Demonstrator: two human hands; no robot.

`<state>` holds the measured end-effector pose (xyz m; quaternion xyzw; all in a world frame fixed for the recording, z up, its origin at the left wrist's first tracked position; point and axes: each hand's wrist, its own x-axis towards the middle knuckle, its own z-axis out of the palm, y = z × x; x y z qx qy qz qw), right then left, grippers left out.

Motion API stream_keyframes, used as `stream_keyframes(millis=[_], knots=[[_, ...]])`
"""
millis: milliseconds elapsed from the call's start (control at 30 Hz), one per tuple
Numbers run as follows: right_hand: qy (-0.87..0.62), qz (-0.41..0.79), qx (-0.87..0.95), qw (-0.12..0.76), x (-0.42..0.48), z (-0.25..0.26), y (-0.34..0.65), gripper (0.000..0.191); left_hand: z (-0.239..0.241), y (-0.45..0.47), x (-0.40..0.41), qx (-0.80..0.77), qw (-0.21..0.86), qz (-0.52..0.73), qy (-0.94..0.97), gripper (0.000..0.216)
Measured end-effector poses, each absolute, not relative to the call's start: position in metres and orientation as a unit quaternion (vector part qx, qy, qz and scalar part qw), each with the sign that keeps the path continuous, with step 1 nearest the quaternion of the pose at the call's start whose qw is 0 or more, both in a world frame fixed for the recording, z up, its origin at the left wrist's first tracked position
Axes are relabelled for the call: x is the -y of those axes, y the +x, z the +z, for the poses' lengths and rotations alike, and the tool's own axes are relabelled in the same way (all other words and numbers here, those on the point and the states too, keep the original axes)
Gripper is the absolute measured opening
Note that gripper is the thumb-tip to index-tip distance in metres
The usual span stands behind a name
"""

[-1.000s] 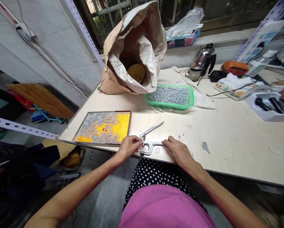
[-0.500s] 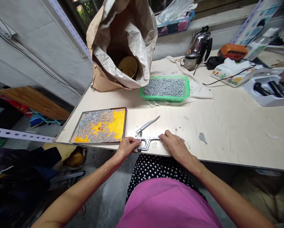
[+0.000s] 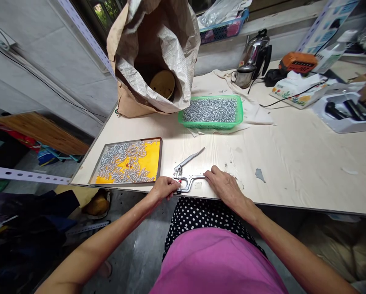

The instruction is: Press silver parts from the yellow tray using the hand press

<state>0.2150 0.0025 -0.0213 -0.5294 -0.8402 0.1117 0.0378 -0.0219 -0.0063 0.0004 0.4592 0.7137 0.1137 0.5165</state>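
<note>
A pair of silver hand-press pliers (image 3: 186, 184) lies at the table's front edge, its spring-loaded upper handle raised and slanting away to the right. My left hand (image 3: 164, 188) pinches with thumb and fingertips at the jaw, where a bit of red shows; what is between those fingers is too small to make out. The end of the lower handle is gripped by my right hand (image 3: 227, 188). Left of the pliers, a shallow tray (image 3: 160, 161) with a yellow bottom holds many small silver screw-like pieces (image 3: 121, 159).
A green basket (image 3: 211, 125) full of similar metal pieces stands behind the pliers. To its left is a large open sack (image 3: 130, 98). A metal kettle (image 3: 254, 51), an orange tool battery (image 3: 298, 62) and a white bin (image 3: 343, 122) occupy the back right of the table (image 3: 296, 163).
The view has shifted slightly. Both hands stay at the pliers, and a little more red shows at the jaw beside my left fingertips.
</note>
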Motion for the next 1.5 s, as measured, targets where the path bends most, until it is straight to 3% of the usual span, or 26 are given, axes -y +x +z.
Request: stream_keyframes(millis=[233,267,333,433,567,767,1167,1233,1400,1500], knots=[[-0.481,0.133,0.864,0.072,-0.010,-0.017,0.225,0.018,0.004,-0.023,0.003,-0.708,0.539,0.088,0.449,0.025],[-0.462,0.137,0.872,0.084,-0.014,-0.016,0.228,0.024,0.003,-0.023,0.003,-0.708,0.538,0.089,0.449,0.024],[-0.434,0.137,0.886,0.092,-0.028,-0.015,0.232,0.055,0.002,-0.024,0.004,-0.708,0.538,0.090,0.450,0.023],[-0.396,0.140,0.906,0.055,-0.052,-0.015,0.231,0.089,-0.001,-0.025,0.005,-0.705,0.537,0.092,0.454,0.021],[-0.352,0.147,0.924,-0.007,-0.077,-0.016,0.219,0.104,-0.002,-0.025,0.006,-0.706,0.535,0.097,0.453,0.019],[-0.339,0.149,0.929,-0.017,-0.092,-0.020,0.214,0.112,0.001,-0.022,0.006,-0.711,0.534,0.100,0.446,0.021],[-0.371,0.106,0.922,-0.027,-0.079,0.000,0.207,0.072,-0.002,-0.023,0.009,-0.726,0.508,0.078,0.457,0.024],[-0.373,0.111,0.921,-0.030,-0.074,0.003,0.207,0.059,0.002,-0.022,0.014,-0.730,0.441,0.064,0.518,0.027],[-0.380,0.116,0.917,-0.031,-0.064,0.012,0.206,0.041,0.011,-0.005,0.023,-0.639,0.157,0.110,0.745,0.019],[-0.385,0.116,0.915,-0.033,-0.060,0.016,0.206,0.043,0.005,0.013,0.011,-0.545,0.103,0.096,0.826,0.039]])
